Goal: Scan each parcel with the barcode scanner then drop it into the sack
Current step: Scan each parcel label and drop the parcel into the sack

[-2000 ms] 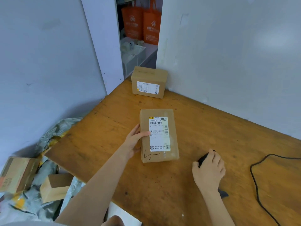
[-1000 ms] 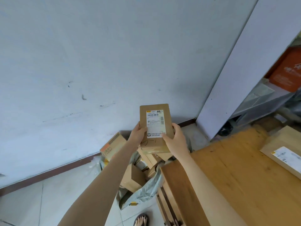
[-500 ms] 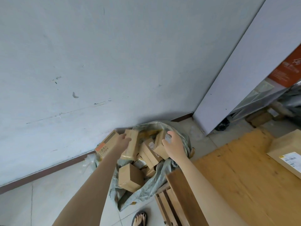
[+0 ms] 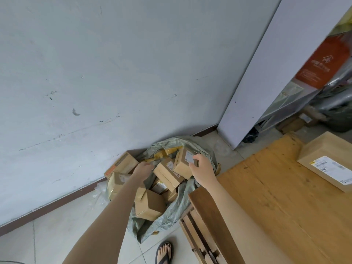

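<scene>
Our grey-green woven sack (image 4: 174, 204) brims with brown cardboard parcels (image 4: 167, 173) — right hand (image 4: 202, 169) fingering one, left hand's (image 4: 142, 170) grip unclear — while one labelled brown box (image 4: 327, 161) waits on the wooden table (image 4: 276, 197).

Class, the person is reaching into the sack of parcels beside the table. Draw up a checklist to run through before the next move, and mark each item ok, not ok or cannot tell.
1. Sack mouth open: ok.
2. Labelled parcel inside the sack: ok, it rests on other boxes.
3. Right hand let go of that parcel: cannot tell, fingers touch its label.
4. Left hand empty: cannot tell, its palm is hidden.
5. Next parcel waiting on the table: ok.
6. Barcode scanner within reach: cannot tell, it is out of view.
</scene>
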